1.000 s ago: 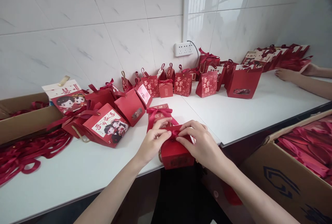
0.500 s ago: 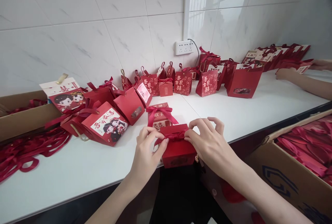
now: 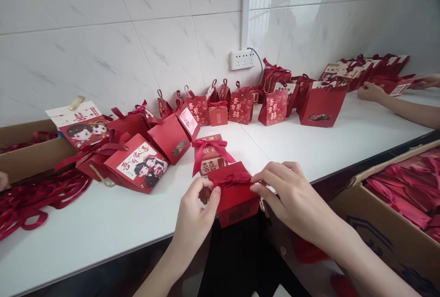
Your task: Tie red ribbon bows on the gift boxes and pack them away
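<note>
A red gift box (image 3: 237,198) with a dark window on its near side sits at the counter's front edge. A dark red ribbon (image 3: 234,179) is tied in a bow across its top. On the bow's left side, my left hand (image 3: 195,210) pinches the ribbon between thumb and forefinger. My right hand (image 3: 292,198) has its thumb and forefinger closed on the ribbon's right end. Just behind stands a patterned red box (image 3: 208,151) with a brighter bow. A small gold piece (image 3: 262,204) shows under my right hand.
Several red gift boxes (image 3: 240,109) line the white counter (image 3: 275,143) by the wall. Loose ribbons (image 3: 37,200) lie at left, near a cardboard box (image 3: 24,166) and a person's fingertips (image 3: 3,181). At right stands a carton (image 3: 381,228) of red boxes; another person's hand (image 3: 373,91) handles a bag.
My right hand has shifted slightly right, drawing the ribbon's end outward. The box has tilted a little, its near side lower. Another person's fingertips have appeared at the left edge.
</note>
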Demonstrator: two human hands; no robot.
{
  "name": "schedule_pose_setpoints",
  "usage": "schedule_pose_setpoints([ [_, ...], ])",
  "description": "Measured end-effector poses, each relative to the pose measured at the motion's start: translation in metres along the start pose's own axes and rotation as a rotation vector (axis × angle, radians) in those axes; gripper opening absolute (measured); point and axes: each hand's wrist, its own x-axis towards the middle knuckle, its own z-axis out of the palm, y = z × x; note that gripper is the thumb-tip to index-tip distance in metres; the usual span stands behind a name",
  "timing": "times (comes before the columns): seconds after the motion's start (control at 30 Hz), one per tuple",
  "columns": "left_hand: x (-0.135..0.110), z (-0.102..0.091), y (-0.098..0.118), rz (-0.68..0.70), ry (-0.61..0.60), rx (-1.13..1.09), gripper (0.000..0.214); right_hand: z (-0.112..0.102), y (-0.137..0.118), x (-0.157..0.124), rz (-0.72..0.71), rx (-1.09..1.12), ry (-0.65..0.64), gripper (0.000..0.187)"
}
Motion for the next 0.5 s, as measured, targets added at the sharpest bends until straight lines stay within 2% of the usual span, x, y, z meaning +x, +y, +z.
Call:
schedule_pose_setpoints([
  [0.13,0.002,0.004,0.003,0.019,0.022,0.035,0.023,0.005,-0.005,0.002,0.348,0.101,-0.084,0.035],
  [0.27,0.002,0.007,0.007,0.046,0.074,0.143,0.026,0.012,-0.013,0.007,0.58,0.275,-0.182,0.037],
  [0.37,-0.001,0.011,0.008,0.048,0.115,0.161,0.024,0.017,-0.016,0.011,0.667,0.391,-0.187,0.033],
  [0.5,-0.005,0.016,0.006,0.017,0.191,0.076,0.022,0.023,-0.017,0.01,0.693,0.545,-0.132,0.028],
])
